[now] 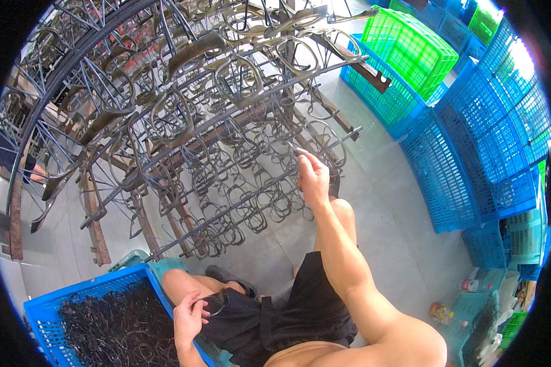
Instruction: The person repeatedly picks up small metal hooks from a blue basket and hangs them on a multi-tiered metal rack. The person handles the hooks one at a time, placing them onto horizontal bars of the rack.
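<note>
My left hand (189,319) is low in front of my lap, its fingers closed around the edge of a dark eyeglass frame (220,303). To its left is a blue plastic crate (92,281) filled with a tangle of dark eyeglass frames (115,325). My right hand (313,176) reaches forward to the lower right part of a metal rack (90,202). Its fingers are bunched beside the hanging frames; whether they grip one is too small to tell. Rows of brownish, glossy eyeglass frames (202,46) hang on the rack's rods, several tiers deep.
A bright green crate (408,50) sits in a blue one at the upper right. Tall blue mesh crates (445,169) line the right side. Bottles (441,312) lie at the lower right. Past the rack at left, another person's hand (37,174) shows.
</note>
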A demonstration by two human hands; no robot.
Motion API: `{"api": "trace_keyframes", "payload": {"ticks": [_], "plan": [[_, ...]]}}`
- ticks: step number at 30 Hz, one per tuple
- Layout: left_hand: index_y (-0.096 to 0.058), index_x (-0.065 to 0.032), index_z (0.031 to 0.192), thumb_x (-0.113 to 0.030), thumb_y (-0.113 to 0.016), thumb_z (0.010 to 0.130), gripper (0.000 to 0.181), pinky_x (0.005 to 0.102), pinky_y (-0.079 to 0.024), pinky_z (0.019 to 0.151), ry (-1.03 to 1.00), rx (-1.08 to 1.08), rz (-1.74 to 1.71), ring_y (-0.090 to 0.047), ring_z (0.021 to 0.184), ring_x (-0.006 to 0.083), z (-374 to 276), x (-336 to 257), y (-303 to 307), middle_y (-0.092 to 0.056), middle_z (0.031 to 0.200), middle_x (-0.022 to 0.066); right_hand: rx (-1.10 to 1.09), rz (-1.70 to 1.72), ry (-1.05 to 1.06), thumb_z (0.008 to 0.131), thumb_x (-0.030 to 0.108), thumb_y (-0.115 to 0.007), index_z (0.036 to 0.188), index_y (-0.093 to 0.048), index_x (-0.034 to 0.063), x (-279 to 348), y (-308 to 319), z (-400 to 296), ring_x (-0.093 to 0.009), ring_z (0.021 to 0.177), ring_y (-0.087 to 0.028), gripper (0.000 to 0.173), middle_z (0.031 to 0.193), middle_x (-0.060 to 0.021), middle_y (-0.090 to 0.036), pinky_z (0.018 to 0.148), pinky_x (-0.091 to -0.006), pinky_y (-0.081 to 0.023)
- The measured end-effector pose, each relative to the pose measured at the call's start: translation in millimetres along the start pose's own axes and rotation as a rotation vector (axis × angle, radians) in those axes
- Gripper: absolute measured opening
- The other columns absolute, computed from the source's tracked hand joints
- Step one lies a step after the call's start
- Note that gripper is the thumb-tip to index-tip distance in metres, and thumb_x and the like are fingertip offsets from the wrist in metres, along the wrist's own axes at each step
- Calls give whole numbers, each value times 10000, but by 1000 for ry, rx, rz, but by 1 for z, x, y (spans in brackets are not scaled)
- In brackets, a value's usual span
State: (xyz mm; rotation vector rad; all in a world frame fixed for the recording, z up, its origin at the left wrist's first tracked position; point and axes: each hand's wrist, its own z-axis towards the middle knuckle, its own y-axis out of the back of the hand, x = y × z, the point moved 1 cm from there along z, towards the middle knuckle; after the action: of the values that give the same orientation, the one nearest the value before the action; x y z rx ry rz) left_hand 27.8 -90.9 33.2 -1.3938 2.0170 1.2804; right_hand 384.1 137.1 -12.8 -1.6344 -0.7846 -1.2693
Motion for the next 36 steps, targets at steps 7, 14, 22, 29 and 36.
{"api": "trace_keyframes", "payload": {"ticks": [7, 14, 22, 29, 36], "plan": [[-545, -8, 1053, -115, -444, 946, 182, 197, -351, 394, -88, -7, -113, -437, 503, 52, 4, 1, -6, -476, 660, -8, -13, -312, 229, 892, 148, -552, 1095, -637, 35, -5, 1, -1, -33, 575, -407, 247, 624, 51, -493, 504, -217, -350], [-579, -11, 1052, -74, -450, 945, 179, 173, -320, 465, -369, -13, -359, -393, 520, 25, 8, -42, -33, -451, 647, -38, 18, -94, -79, 887, 173, -562, 1159, -563, 18, 14, 12, -1, -144, 648, -512, 313, 681, -21, -510, 592, -290, -436], [-565, -9, 1072, -91, -440, 954, 190, 182, -309, 453, -622, -143, -348, -377, 504, 29, 35, -86, -72, -443, 634, -40, 665, -600, 444, 855, 232, -611, 1355, -318, 0, 45, -9, -134, -327, 1146, -393, 624, 1222, -225, -376, 981, -428, -331], [-476, 0, 1196, -93, -472, 940, 272, 245, -462, 662, -868, -359, -241, -529, 737, 122, 38, -80, -111, -554, 899, 61, 480, 136, -47, 945, 74, -461, 1377, -284, 0, 17, -58, -181, -134, 840, -533, 473, 997, -91, -538, 797, -271, -450], [-543, 8, 1098, -190, -559, 875, 299, 360, -464, 778, -389, -760, 115, -560, 892, 290, 40, 15, 18, -546, 1051, 169, -120, 90, 171, 953, 119, -461, 1169, -516, 18, -6, -56, -88, -41, 476, -410, 245, 659, 22, -462, 408, -193, -357]]}}
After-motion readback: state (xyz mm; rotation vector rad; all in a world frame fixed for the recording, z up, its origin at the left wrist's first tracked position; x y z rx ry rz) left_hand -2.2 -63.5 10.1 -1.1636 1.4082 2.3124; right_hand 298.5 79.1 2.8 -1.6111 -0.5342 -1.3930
